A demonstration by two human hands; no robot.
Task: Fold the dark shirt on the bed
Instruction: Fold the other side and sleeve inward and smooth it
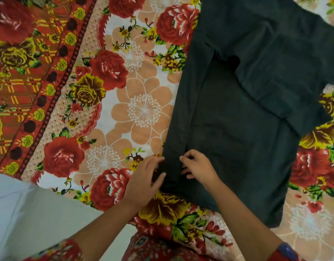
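Observation:
The dark shirt (245, 113) lies flat on the flowered bed sheet (124, 110), on the right half of the view. One long sleeve is folded down along its left side and ends near the hem. My left hand (147, 178) grips the end of that sleeve from the left, fingers curled on the cloth. My right hand (197, 167) pinches the same sleeve end from the right, on top of the shirt body. The other sleeve stretches out to the upper right, past the frame edge.
The sheet's red patterned border (39, 81) runs diagonally at the left. A white surface (26, 213) shows at the lower left beyond the bed's edge. My red flowered clothing (153, 249) fills the bottom of the view.

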